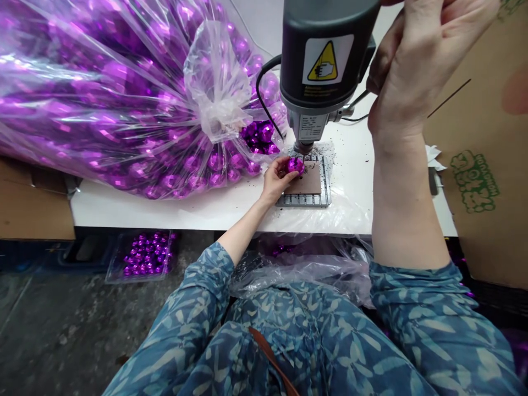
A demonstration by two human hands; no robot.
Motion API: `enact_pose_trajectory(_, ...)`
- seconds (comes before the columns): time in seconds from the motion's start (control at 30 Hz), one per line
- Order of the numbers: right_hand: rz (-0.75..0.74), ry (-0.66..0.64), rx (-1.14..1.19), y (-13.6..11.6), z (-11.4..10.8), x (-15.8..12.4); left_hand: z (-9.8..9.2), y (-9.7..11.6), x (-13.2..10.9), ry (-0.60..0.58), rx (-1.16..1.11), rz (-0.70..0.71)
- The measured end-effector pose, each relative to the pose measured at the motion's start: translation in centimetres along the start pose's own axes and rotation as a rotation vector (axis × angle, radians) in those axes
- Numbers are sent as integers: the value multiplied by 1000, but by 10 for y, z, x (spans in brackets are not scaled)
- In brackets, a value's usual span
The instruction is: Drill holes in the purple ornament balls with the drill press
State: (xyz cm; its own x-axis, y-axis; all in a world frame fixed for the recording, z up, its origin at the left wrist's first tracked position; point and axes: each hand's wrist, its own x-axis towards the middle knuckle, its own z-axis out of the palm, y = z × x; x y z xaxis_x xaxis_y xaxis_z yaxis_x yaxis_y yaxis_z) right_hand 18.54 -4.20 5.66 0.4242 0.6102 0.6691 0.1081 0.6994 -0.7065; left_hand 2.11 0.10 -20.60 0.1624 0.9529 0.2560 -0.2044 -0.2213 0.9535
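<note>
My left hand (277, 179) pinches a shiny purple ball (295, 165) and holds it on the small brown plate (307, 182) right under the tip of a grey bench drill (324, 60). The plate lies on a metal base (325, 195) on the white table (173, 212). Raised at the top right, my right hand (416, 60) is closed around the drill's lever (358, 99), most of which is hidden behind the hand. Dark shavings lie scattered around the drill tip.
A big clear plastic bag (124, 93) full of purple balls covers the table's left half. A clear tray (144, 256) of purple balls sits on the floor below. Cardboard boxes stand at right (482, 165) and left (28, 203). Loose plastic sheeting (305, 264) lies on my lap.
</note>
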Motion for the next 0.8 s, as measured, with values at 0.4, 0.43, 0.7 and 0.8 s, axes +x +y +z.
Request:
enact_pose_trajectory(0.4, -23, 6, -33, -1, -1, -2, 4, -1, -11, -224, 380, 284)
enact_pose_trajectory(0.43, -24, 2, -32, 0, -1, -2, 5, -4, -10, -233, 381, 307)
enact_pose_trajectory(0.7, 3, -1, -49, -4, -1, 0, 9, -7, -10, -243, 300, 229)
enact_pose_trajectory(0.8, 1, 19, -25, -5, 0, -2, 12, 4, -13, -206, 260, 151)
